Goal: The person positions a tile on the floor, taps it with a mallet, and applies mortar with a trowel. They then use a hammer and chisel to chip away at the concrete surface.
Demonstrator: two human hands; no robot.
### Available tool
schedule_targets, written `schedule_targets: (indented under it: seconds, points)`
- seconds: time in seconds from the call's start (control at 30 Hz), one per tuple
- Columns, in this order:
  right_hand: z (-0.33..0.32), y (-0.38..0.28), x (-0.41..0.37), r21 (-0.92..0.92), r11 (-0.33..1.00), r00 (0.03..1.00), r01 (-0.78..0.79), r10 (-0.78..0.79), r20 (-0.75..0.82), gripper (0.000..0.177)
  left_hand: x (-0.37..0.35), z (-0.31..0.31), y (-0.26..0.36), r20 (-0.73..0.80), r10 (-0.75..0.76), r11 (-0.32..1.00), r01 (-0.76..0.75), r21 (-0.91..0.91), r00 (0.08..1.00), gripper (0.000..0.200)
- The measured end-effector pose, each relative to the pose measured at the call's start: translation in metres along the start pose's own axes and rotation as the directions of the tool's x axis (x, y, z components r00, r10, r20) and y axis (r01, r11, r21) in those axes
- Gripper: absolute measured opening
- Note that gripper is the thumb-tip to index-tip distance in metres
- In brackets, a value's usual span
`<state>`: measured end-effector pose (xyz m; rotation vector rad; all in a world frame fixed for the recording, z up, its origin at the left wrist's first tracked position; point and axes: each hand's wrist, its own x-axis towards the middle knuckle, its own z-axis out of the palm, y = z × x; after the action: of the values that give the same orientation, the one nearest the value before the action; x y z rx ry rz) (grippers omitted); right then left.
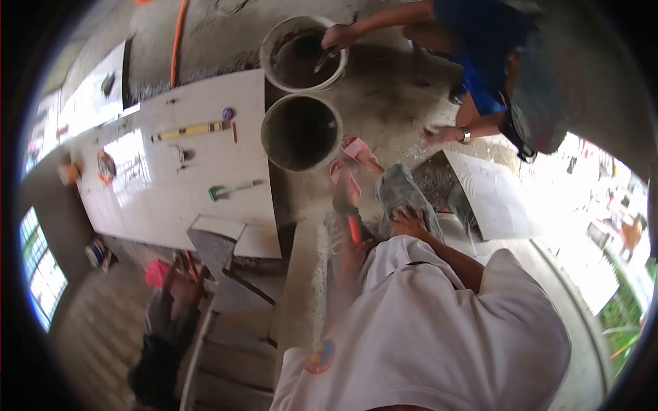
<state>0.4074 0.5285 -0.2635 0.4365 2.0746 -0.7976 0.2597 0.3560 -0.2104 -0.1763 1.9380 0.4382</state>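
My left hand point(351, 255) is closed around an orange-red handle point(355, 231) beside my left leg. The rest of that tool is hidden or blurred, so I cannot make out its kind. My right hand point(408, 222) lies on my right knee, fingers spread over the grey-blue trouser leg point(404, 190), with nothing in it. Pink slippers point(344, 179) are on my feet. Just beyond them stands a bucket point(301, 133) with a dark inside. Behind it, a second bucket point(282, 74) holds grey mix, and a co-worker's hand point(338, 37) dips a trowel there.
Large pale tiles point(199, 164) at left carry a yellow spirit level point(188, 131), a green-handled tool point(233, 190) and a purple round thing point(228, 113). Steps point(233, 349) descend lower left, near another person's hands point(185, 284). A combed-surface tile point(490, 195) leans at right.
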Motion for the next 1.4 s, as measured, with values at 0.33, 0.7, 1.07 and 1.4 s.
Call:
schedule_targets:
  seconds: [0.33, 0.7, 1.07, 1.4]
  points:
    - [0.064, -0.089, -0.076, 0.207, 0.965, 0.943, -0.158, 0.210, -0.257, 0.037, 0.028, -0.023, -0.054, 0.233, 0.135, 0.891, -0.221, 0.396, 0.963, 0.029]
    - [-0.335, 0.076, 0.310, -0.409, 0.418, 0.402, 0.811, -0.906, -0.129, 0.031, 0.151, 0.064, -0.024, 0.439, -0.197, 0.948, 0.056, 0.314, 0.877, 0.038]
    - [-0.425, 0.107, 0.445, -0.550, 0.128, 0.094, 0.825, -0.991, -0.090, 0.032, 0.305, 0.193, 0.056, 0.215, 0.152, 0.831, -0.242, 0.502, 0.965, 0.047]
    - [-0.415, 0.059, 0.394, -0.663, 0.508, 0.460, 0.549, -0.847, -0.268, 0.040, 0.161, 0.153, -0.090, 0.362, 0.228, 0.523, -0.427, 0.738, 0.904, 0.057]
